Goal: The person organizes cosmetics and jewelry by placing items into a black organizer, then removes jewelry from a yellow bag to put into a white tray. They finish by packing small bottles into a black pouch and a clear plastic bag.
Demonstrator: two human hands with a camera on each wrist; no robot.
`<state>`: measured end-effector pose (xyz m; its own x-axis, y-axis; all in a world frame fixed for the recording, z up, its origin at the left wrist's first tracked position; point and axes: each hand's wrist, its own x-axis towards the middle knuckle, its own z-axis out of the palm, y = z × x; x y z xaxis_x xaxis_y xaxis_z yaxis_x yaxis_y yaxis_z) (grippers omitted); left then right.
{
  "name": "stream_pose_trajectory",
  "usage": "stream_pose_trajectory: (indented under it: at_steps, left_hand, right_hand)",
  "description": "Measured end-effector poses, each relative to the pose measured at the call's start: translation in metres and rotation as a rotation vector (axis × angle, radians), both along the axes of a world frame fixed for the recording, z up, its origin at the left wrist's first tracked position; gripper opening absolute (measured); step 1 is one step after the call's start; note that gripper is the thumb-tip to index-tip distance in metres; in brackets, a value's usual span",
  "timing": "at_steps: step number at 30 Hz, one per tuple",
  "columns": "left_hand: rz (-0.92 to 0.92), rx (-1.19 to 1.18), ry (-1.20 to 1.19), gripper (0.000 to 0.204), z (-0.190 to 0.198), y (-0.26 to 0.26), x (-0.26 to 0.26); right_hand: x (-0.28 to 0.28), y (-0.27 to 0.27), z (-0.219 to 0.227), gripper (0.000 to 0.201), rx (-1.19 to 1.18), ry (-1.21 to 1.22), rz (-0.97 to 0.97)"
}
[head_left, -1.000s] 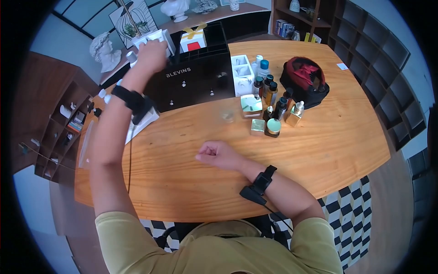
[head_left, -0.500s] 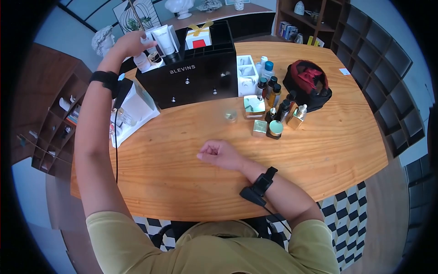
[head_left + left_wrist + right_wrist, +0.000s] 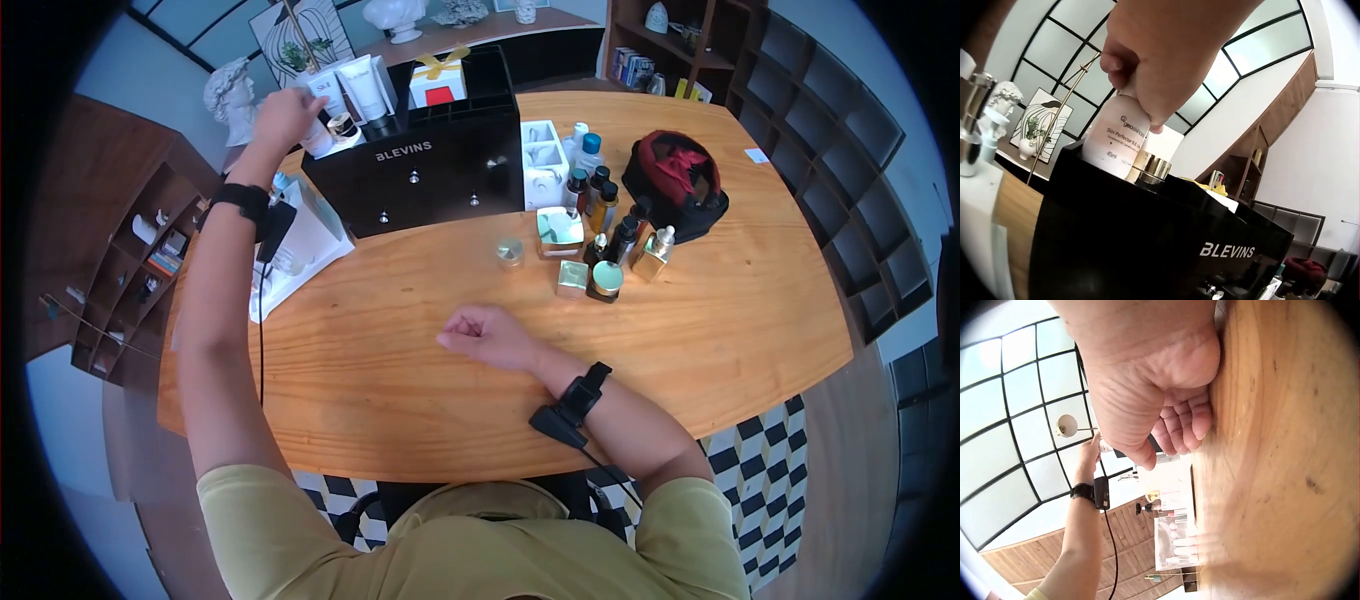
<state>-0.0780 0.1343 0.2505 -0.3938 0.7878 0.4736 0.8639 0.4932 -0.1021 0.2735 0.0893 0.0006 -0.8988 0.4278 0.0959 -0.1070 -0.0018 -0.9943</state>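
Note:
In the left wrist view the left hand (image 3: 1160,56) grips the top of a pale pink bottle (image 3: 1116,134) with its fingers curled round it. The bottle stands upright in the top of the black BLEVINS box (image 3: 1166,237), beside a gold-capped jar (image 3: 1155,167). White tubes (image 3: 362,88) stand just right of that hand (image 3: 288,115) in the head view. The right hand (image 3: 490,337) rests on the table, fingers loosely curled and holding nothing; in the right wrist view its palm (image 3: 1147,381) faces the camera.
Left of the black box is a white tray (image 3: 290,285) with containers. To its right stand a white organizer (image 3: 541,185), several bottles and jars (image 3: 606,280), and a black and red bag (image 3: 672,195). A small clear jar (image 3: 509,252) sits mid-table (image 3: 380,330).
The left hand moved left from the white tubes to the box's left end, then slightly lower, and its fingers came round the pink bottle. The right hand stayed in place.

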Motion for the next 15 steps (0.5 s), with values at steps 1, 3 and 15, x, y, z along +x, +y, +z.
stream_pose_trajectory:
  at_steps: [1, 3, 15]
  left_hand:
    - [0.037, 0.003, 0.027, 0.041, 0.003, -0.003, 0.008]
    - [-0.059, 0.096, 0.104, 0.039, 0.004, -0.010, 0.029]
    - [-0.795, 0.095, -0.039, 0.034, -0.109, 0.027, 0.206]
  right_hand:
    - [0.000, 0.000, -0.001, 0.021, 0.011, 0.027, -0.010]
    - [0.002, -0.001, 0.004, 0.021, 0.010, -0.003, -0.021]
    - [0.002, 0.002, 0.005, 0.018, 0.053, -0.009, 0.013]
